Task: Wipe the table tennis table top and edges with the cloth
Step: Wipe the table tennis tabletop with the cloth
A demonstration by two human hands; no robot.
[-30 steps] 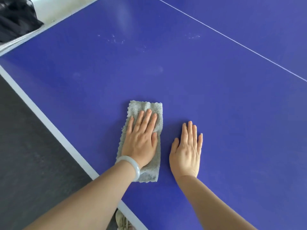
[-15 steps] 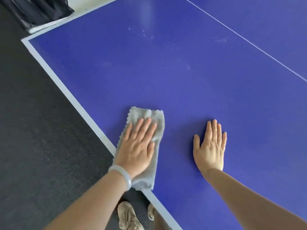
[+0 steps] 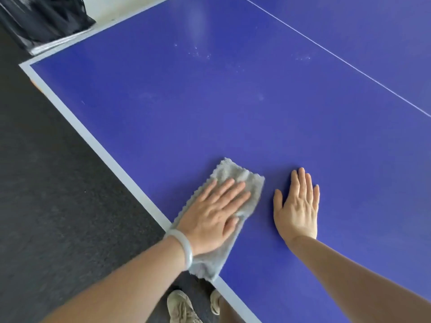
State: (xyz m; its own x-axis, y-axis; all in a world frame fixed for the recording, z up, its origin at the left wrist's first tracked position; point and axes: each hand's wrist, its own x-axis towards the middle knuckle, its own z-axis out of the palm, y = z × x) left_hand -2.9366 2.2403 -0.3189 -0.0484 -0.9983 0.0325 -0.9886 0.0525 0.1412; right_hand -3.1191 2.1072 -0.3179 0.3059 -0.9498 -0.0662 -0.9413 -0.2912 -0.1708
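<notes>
The left hand (image 3: pixel 211 215) lies flat and open on the grey cloth (image 3: pixel 229 183), pressing it down on the blue table (image 3: pixel 210 113) right by the near white edge (image 3: pixel 93 141). The right hand (image 3: pixel 297 206) rests flat and open on the bare top, just beside the cloth. This looks like wiping near the edge. Next, the cloth should slide up to the white specks (image 3: pixel 198 53) far ahead.

The left hand (image 3: pixel 211 216) hides the middle of the cloth (image 3: pixel 238 180), and the wrist with its bracelet (image 3: pixel 184 245) hides part of the near end. Both forearms run out of the bottom edge. The table (image 3: pixel 210 113) is cut off far and right. Two shoes (image 3: pixel 180 306) are partly cropped near. A dark, blurred object (image 3: pixel 44 17) far left cannot be identified.
</notes>
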